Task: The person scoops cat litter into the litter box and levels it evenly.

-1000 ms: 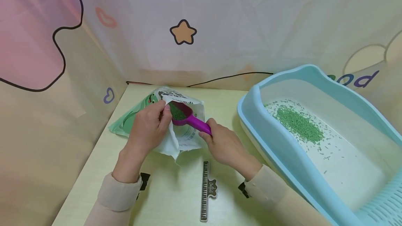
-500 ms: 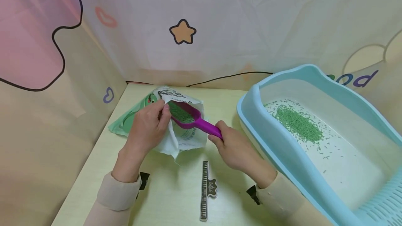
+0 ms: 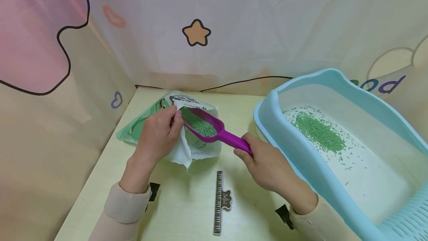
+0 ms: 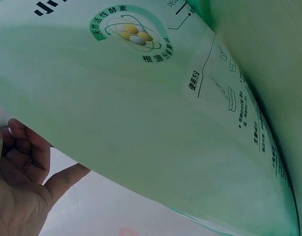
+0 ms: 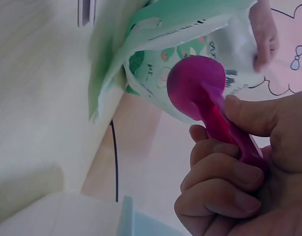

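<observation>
My left hand [image 3: 160,129] pinches the upper edge of a green and white bag [image 3: 202,150], which lies on the table with its mouth toward the right. In the left wrist view the printed bag [image 4: 141,113] fills most of the frame, thumb and fingers at its edge. My right hand [image 3: 271,161] grips the handle of a purple scoop [image 3: 234,140]. Green pellets [image 3: 204,125] fill the scoop's bowl, whose front end is still inside the bag's mouth. Seen from the right wrist, curled fingers wrap the handle of the scoop [image 5: 197,83], and its underside faces the camera.
A light blue litter box [image 3: 287,133] stands on the right, with a heap of green pellets [image 3: 319,133] on its white floor. A clip with a piano-key pattern [image 3: 218,203] lies on the table in front of the bag. Printed cloth walls [image 3: 234,29] rise behind.
My right hand has drawn the scoop back to the right and toward me, so more of its pellet-filled bowl shows outside the bag. The left hand has stayed at the bag's edge.
</observation>
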Tool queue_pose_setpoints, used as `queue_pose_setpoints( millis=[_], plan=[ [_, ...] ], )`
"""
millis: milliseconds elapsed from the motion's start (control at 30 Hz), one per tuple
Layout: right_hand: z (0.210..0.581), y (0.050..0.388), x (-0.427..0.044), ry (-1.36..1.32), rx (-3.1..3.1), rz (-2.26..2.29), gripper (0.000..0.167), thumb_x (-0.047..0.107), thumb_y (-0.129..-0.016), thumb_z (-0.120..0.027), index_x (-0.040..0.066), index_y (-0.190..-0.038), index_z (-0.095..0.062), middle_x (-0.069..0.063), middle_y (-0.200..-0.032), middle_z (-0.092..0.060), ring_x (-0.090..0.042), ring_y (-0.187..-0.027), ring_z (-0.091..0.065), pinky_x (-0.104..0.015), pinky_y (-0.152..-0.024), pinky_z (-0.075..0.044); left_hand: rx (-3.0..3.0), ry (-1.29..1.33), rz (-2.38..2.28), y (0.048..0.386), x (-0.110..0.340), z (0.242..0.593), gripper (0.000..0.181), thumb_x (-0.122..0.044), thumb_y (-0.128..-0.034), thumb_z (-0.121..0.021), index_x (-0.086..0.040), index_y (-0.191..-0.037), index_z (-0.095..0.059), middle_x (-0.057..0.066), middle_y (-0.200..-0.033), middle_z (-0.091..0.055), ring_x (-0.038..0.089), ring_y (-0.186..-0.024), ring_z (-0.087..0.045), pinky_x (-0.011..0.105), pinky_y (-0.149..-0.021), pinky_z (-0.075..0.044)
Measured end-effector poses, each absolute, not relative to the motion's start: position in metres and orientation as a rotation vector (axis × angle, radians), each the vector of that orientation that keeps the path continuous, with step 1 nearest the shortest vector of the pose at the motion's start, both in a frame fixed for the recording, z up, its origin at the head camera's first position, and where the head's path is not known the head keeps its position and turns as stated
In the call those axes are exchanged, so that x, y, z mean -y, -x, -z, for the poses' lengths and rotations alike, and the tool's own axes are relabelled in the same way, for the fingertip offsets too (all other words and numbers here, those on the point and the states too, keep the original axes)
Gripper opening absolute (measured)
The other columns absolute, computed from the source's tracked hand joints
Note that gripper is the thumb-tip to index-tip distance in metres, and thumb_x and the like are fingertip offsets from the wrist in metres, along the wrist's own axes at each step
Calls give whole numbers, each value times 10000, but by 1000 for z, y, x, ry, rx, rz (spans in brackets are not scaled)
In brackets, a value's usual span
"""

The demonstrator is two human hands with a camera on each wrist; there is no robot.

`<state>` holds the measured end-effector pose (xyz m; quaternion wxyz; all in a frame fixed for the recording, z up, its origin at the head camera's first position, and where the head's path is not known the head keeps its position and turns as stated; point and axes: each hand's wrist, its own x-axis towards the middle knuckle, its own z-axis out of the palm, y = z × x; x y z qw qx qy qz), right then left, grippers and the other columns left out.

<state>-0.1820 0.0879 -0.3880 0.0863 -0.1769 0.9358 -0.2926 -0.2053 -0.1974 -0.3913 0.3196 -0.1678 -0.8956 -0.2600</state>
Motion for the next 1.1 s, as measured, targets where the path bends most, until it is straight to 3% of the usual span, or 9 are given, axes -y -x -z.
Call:
queue_pose_setpoints(
  millis=[300, 567, 767, 1100],
  plan=[
    [379, 166, -110, 550, -2822, 860, 168, 387, -1038, -601, 225, -1042, -555, 18, -699, -460, -137, -596, -428, -296, -555, -362, 2368, 438, 693, 206, 197, 391, 314, -93, -991, -510, -93, -695, -407, -1, -617, -325, 152, -547, -320, 266, -513, -252],
    [368, 154, -134, 570, -2840, 866, 234, 462, -1042, -567, 242, -1118, -587, 46, -696, -446, -76, -569, -383, -255, -538, -351, 2366, 429, 699, 206, 197, 391, 315, -100, -988, -510, -95, -693, -400, -4, -621, -319, 153, -549, -316, 268, -516, -254],
    [358, 145, -155, 537, -2904, 751, 218, 493, -1039, -555, 280, -1083, -573, 61, -675, -444, -74, -569, -400, -254, -536, -354, 2377, 414, 710, 206, 198, 392, 316, -109, -991, -508, -107, -692, -405, -8, -618, -321, 151, -547, -323, 269, -515, -254],
    [344, 140, -191, 426, -2947, 619, 310, 474, -1031, -581, 260, -1255, -584, 30, -751, -514, -119, -621, -449, -264, -534, -342, 2374, 422, 711, 205, 198, 391, 311, -101, -996, -497, -104, -697, -411, -5, -618, -322, 151, -549, -324, 267, -514, -249]
  ],
)
